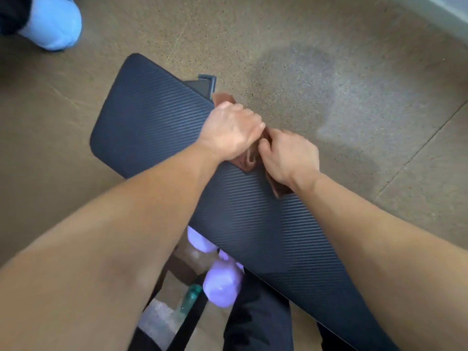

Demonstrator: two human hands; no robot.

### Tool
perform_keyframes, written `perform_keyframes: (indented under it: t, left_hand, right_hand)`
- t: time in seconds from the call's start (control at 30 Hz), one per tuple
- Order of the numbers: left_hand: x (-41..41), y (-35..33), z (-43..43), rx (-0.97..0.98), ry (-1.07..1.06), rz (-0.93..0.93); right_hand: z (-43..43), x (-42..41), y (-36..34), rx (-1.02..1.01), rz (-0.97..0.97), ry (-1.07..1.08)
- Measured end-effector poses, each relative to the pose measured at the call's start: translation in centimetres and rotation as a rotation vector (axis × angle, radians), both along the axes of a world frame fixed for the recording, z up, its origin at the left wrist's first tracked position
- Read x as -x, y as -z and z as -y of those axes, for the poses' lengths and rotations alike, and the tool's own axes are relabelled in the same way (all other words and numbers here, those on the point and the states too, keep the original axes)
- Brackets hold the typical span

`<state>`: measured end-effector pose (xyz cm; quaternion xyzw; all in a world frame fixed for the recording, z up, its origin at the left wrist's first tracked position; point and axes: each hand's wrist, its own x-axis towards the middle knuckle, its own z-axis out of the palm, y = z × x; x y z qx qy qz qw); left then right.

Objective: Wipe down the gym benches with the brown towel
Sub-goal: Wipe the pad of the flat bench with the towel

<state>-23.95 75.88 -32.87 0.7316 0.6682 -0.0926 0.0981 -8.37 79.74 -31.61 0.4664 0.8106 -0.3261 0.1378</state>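
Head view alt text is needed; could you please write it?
The left hand and right hand grip a brown towel at the edge of a dark ribbed bench. Purple dumbbells lie under it; a blue shoe is top left.

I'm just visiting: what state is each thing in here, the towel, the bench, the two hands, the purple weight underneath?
brown towel: crumpled, draped over the bench's side edge, under both hands.
bench: dark ribbed pad, towel pressed at one edge.
left hand: curled over the towel, gripping it.
right hand: pinching the towel's fold.
purple dumbbell: on the floor beneath the bench, untouched.
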Motion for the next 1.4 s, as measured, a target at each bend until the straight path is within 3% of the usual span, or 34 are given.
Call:
perform_keyframes:
  t: [0.17, 0.37, 0.57, 0.77, 0.9, 1.0, 1.17, 1.4]
  left_hand:
    - [-0.3, -0.3, -0.7, 0.095, -0.116, -0.135]
    - [-12.3, 0.9, 1.1, -0.049, -0.118, -0.066]
    - [-24.3, 0.3, 0.5, 0.062, -0.009, 0.080]
    - [-17.6, 0.1, -0.4, 0.103, 0.181, 0.071]
    - [-11.6, 0.1, -0.1, 0.075, 0.153, 0.018]
    - [-11.7, 0.1, 0.3, 0.063, 0.087, -0.003]
    - [-18.1, -0.1, 0.9, 0.067, -0.087, -0.097]
    - [-33.6, -0.3, 0.5, 0.135, -0.006, -0.024]
  right_hand:
    - [-0.7, 0.8, 0.3, 0.080, -0.073, -0.040]
    - [1.2, -13.0, 0.5, -0.031, -0.138, 0.025]
    - [2.0, -23.8, -0.4, -0.021, -0.028, 0.165]
    - [0.9, -17.5, -0.3, 0.006, 0.044, 0.148]
    - [0.6, -11.7, -0.3, 0.021, 0.005, 0.134]
    - [1.0, -11.5, -0.2, -0.029, -0.044, 0.152]
    - [1.9, -18.0, -0.3, -0.064, -0.100, 0.161]
    - [2.8, -32.3, -0.3, -0.141, 0.044, 0.231]
